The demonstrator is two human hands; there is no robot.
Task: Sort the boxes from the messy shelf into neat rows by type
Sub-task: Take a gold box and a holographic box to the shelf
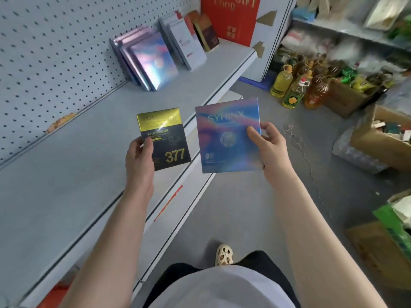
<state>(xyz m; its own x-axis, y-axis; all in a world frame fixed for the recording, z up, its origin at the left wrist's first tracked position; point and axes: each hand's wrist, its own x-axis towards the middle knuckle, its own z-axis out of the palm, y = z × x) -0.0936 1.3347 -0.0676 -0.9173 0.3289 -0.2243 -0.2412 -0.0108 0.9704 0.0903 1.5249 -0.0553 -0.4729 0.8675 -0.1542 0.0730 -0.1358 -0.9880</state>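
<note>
Now you have one box in each hand, both held up near the middle of the frame over the shelf (pixel 66 165) edge: your left hand (pixel 139 158) pinches the black-and-gold box (pixel 169 138) by its lower left corner, thumb on the face, and your right hand (pixel 270 150) grips the iridescent box (pixel 226 138) by its right edge, thumb on the front. Each belongs with its kind, so judge by the rows leaning at the upper centre of the frame: the iridescent row (pixel 151 63) sits left of the white boxes (pixel 189 45), and dark boxes (pixel 208 33) stand further right beside the red gift box (pixel 231 16). Place one box at a time, I'd say, the iridescent one first, sliding it face-out against the front of its row at the same lean so nothing topples. Check that the dark boxes truly match yours; from here they are too blurred to tell
</note>
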